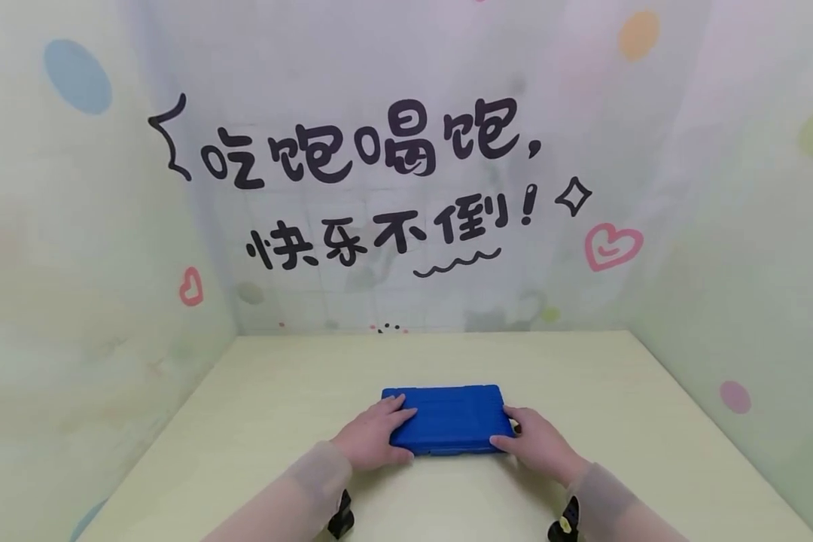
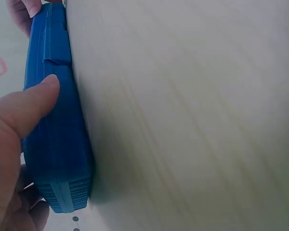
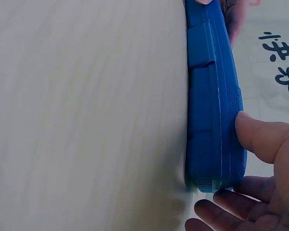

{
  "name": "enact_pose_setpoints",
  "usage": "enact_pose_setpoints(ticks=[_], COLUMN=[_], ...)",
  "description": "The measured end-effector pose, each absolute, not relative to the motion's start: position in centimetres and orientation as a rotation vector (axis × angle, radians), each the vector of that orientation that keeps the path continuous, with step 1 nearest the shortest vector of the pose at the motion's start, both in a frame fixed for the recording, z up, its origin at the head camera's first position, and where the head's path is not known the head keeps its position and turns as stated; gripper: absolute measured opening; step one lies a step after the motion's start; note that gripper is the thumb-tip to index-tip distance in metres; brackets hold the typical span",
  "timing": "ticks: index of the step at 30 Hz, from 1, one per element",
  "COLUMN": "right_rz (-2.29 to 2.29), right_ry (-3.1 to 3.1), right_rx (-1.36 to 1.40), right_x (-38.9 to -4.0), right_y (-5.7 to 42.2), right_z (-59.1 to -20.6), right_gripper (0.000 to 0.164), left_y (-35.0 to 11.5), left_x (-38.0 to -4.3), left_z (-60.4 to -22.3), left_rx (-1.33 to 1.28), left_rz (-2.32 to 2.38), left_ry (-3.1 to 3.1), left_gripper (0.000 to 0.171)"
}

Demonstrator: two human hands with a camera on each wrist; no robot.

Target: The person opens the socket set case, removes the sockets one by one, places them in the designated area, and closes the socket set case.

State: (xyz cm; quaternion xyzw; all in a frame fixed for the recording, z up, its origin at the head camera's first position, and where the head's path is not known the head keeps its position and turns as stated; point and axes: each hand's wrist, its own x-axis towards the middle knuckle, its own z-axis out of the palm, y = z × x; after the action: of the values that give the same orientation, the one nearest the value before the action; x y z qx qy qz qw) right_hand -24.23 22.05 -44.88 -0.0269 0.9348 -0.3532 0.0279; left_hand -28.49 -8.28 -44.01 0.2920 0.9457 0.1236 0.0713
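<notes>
A blue plastic case [image 1: 450,414] lies flat on the table, its lid down and a latch [image 2: 58,48] on the near side. At its left end my left hand [image 1: 371,435] grips it, with fingers across the top and the thumb [image 2: 41,98] against the near side. My right hand [image 1: 540,444] holds the right end. Its thumb [image 3: 260,134] presses the near top edge, while the index finger touches the end face and the other fingers extend beside it. What is inside the case is hidden.
The pale wood-grain table [image 1: 298,376] surrounds the case. A printed backdrop [image 1: 393,68] with dark lettering and hearts stands behind and at both sides. Black wrist devices [image 1: 342,516] show below the light sleeves [image 1: 291,493].
</notes>
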Motion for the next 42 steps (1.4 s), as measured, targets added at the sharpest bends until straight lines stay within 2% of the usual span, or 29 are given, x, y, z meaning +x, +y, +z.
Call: enact_pose_setpoints(ticks=[10,17,23,30,33,42], right_rz=[-1.042,-0.896,-0.752,-0.706,-0.619,-0.041], right_ry=[2.898,3.008,3.118,3.109,3.112,3.138], right_rx=[-0.079,-0.15,-0.367,-0.553,-0.669,-1.01], right_x=[-24.0,-23.7,-23.7,-23.5,-23.5,-23.5], right_y=[21.7,21.2,19.6,18.2,17.8,16.0], right_z=[-44.1,-43.9,-43.7,-43.5,-43.7,-44.0], right_gripper=[0.074,0.068,0.064,0.063,0.063,0.061], left_y=[-8.1,-8.1,-8.0,-8.1,-8.1,-7.7], left_x=[-28.7,-28.4,-28.7,-29.9,-30.2,-30.8], left_z=[-44.2,-44.4,-43.9,-44.0,-43.9,-42.4], left_rx=[0.915,0.95,0.988,1.002,0.952,0.916], left_rz=[0.207,0.149,0.103,0.051,0.082,0.008], left_ry=[2.895,2.909,2.938,2.943,2.906,2.835], left_gripper=[0.084,0.079,0.078,0.098,0.101,0.091])
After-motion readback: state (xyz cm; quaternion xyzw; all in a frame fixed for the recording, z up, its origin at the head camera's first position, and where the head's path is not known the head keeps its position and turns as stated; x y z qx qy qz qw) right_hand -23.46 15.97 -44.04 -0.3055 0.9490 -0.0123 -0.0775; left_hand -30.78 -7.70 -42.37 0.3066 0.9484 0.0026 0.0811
